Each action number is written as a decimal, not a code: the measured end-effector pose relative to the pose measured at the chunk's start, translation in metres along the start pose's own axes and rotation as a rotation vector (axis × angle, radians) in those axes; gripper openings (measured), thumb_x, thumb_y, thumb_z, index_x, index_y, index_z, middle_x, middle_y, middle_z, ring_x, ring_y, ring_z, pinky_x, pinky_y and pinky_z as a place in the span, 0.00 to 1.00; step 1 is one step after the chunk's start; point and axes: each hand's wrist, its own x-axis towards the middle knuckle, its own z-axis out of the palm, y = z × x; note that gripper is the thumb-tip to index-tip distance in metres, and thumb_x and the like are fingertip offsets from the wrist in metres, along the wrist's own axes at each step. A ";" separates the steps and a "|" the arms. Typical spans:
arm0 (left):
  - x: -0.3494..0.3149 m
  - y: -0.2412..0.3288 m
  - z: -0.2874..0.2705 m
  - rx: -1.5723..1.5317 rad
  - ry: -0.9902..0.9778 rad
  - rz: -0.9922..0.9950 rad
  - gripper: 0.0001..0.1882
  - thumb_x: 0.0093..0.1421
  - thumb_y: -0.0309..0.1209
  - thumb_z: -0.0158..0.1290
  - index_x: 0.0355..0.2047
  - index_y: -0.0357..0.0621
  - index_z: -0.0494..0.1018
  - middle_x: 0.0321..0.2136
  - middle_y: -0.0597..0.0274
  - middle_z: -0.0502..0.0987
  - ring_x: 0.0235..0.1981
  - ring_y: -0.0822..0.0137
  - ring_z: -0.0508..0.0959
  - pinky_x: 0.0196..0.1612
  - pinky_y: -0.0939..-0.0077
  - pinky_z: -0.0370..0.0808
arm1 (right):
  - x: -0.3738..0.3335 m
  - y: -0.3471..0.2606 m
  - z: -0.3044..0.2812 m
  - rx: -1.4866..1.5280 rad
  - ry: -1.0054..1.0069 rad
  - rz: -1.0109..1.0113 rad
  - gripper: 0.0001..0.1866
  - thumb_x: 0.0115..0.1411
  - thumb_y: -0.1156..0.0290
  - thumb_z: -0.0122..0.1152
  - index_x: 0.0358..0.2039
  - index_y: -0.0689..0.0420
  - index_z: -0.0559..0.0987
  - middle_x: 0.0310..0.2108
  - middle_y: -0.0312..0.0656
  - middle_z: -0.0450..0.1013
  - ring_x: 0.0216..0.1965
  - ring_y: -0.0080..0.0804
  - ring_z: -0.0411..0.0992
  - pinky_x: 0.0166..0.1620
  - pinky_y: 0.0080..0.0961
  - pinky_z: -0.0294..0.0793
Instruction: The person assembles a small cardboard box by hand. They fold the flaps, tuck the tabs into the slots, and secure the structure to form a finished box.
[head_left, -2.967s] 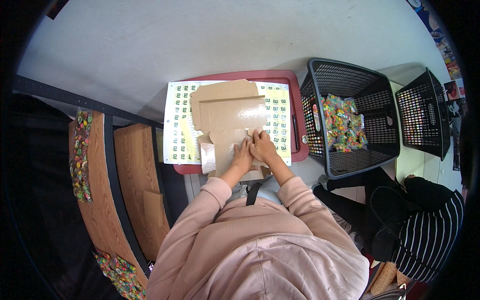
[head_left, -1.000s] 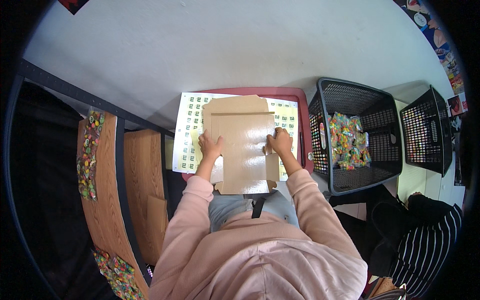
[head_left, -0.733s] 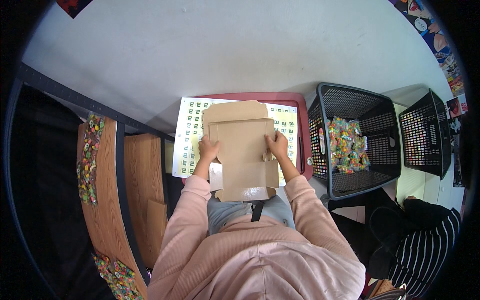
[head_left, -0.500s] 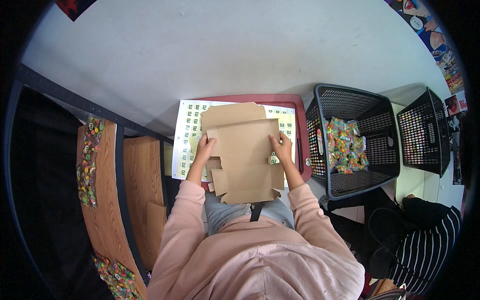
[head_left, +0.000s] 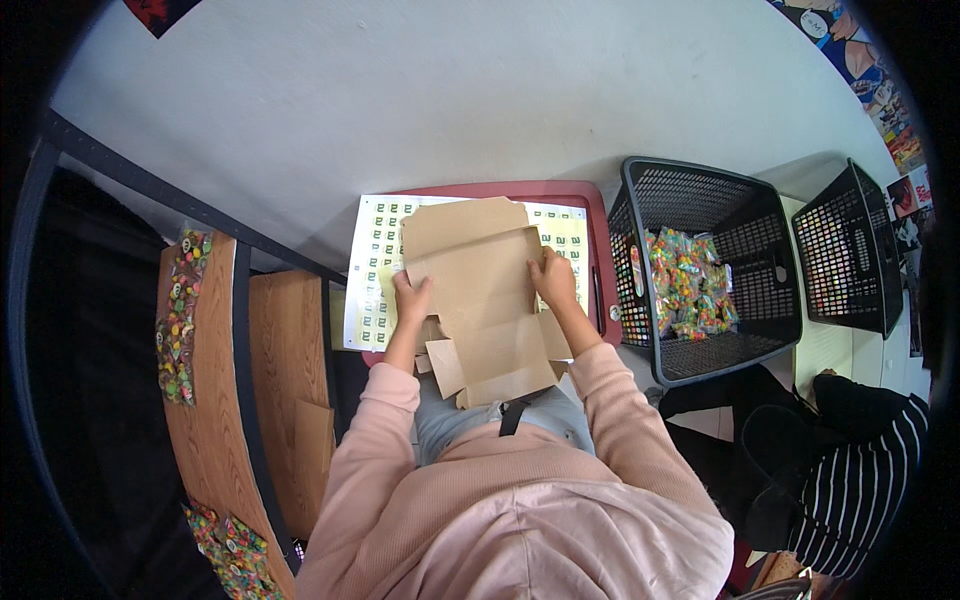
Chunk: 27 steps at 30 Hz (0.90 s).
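An unfolded brown cardboard box (head_left: 485,287) spans the space between my hands, above a red-rimmed table. Its far flap lies over a sheet of printed labels (head_left: 372,270), and its near end tilts up toward my lap. My left hand (head_left: 412,296) grips the left edge, thumb on top of the card. On the opposite edge my right hand (head_left: 555,279) pinches the raised side wall. Fingers beneath the card are hidden on both sides. Small tabs and a flap stick out at the near left, below my left hand.
To the right stands a black plastic crate (head_left: 715,365) with bags of colourful sweets (head_left: 690,280), and beyond it another black crate (head_left: 850,250). Wooden shelves (head_left: 205,370) with more sweet bags (head_left: 182,320) are on the left. A person in a striped top (head_left: 865,480) sits at lower right.
The box's side walls have bent further upward and its near part has tilted and skewed. My right hand has moved slightly left and up along the edge.
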 end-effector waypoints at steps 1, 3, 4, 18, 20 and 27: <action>-0.008 -0.005 0.010 0.405 0.326 0.074 0.33 0.47 0.26 0.55 0.52 0.34 0.52 0.53 0.46 0.55 0.55 0.52 0.56 0.56 0.61 0.54 | 0.002 0.005 0.009 -0.003 -0.024 0.020 0.14 0.47 0.67 0.57 0.32 0.63 0.72 0.27 0.54 0.72 0.31 0.51 0.71 0.35 0.41 0.71; -0.025 0.003 0.024 0.466 0.186 0.303 0.35 0.45 0.28 0.56 0.52 0.34 0.52 0.53 0.43 0.54 0.57 0.50 0.53 0.57 0.57 0.50 | 0.004 0.017 0.024 -0.061 -0.076 0.071 0.15 0.47 0.66 0.58 0.32 0.63 0.72 0.29 0.52 0.72 0.32 0.49 0.72 0.36 0.39 0.71; -0.031 0.008 0.032 0.491 0.122 0.418 0.36 0.44 0.29 0.57 0.52 0.35 0.53 0.52 0.42 0.54 0.57 0.49 0.51 0.57 0.55 0.49 | 0.004 0.021 0.029 -0.070 -0.057 0.076 0.15 0.46 0.67 0.59 0.32 0.64 0.72 0.28 0.52 0.72 0.31 0.48 0.72 0.36 0.38 0.71; -0.013 0.055 0.098 1.341 -0.694 0.352 0.58 0.34 0.61 0.59 0.61 0.69 0.36 0.62 0.55 0.28 0.62 0.50 0.29 0.52 0.29 0.41 | 0.002 0.035 0.046 0.054 0.111 0.020 0.21 0.37 0.75 0.66 0.35 0.65 0.72 0.31 0.49 0.69 0.32 0.44 0.70 0.36 0.32 0.70; -0.013 0.054 0.101 1.352 -0.697 0.353 0.59 0.32 0.62 0.59 0.60 0.74 0.36 0.61 0.50 0.26 0.61 0.45 0.28 0.51 0.27 0.42 | 0.003 0.038 0.047 0.087 0.121 -0.023 0.21 0.37 0.77 0.66 0.35 0.65 0.72 0.31 0.49 0.68 0.31 0.43 0.69 0.34 0.31 0.70; -0.012 0.059 0.104 1.355 -0.720 0.294 0.59 0.31 0.61 0.60 0.60 0.78 0.35 0.61 0.50 0.25 0.61 0.44 0.27 0.51 0.27 0.43 | -0.002 0.025 0.045 0.113 0.135 -0.055 0.18 0.39 0.81 0.61 0.34 0.64 0.71 0.31 0.50 0.66 0.30 0.46 0.69 0.34 0.34 0.70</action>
